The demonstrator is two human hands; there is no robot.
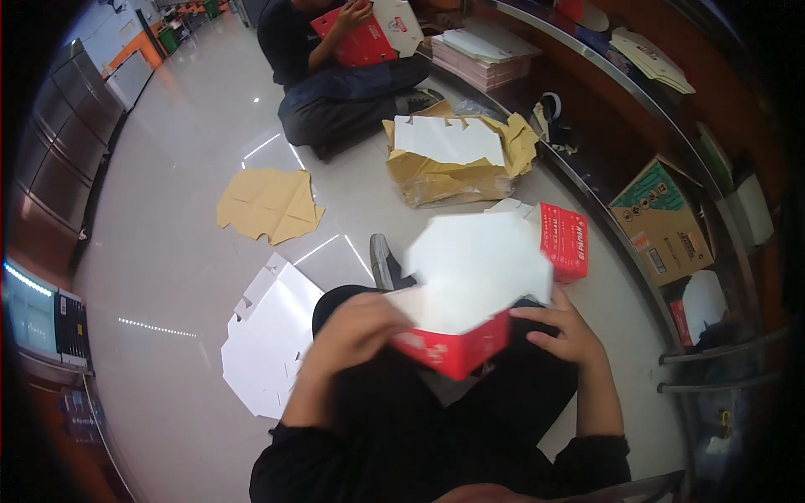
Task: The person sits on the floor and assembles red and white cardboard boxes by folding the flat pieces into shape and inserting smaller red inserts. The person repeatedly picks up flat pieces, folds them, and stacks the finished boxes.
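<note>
Above my crossed legs is a partly folded cardboard box [470, 268], white inside and red on its outer walls, slightly blurred. My left hand [365, 327] is closed on its left wall, the fingers bent over the edge. At the right corner my right hand [570, 331] has its fingers apart, thumb and forefinger stretched toward the red wall; whether they touch it I cannot tell. Beside my left leg, flat white die-cut cardboard blanks [272, 335] lie on the floor. Just beyond the right hand stands a red printed box [563, 241].
Ahead, torn brown wrapping paper [453, 180] surrounds a stack of white blanks [449, 140]. A brown paper piece [272, 204] lies ahead left. Across from me a seated person [344, 75] holds a red and white blank. Shelving with a brown carton [662, 222] curves along the right.
</note>
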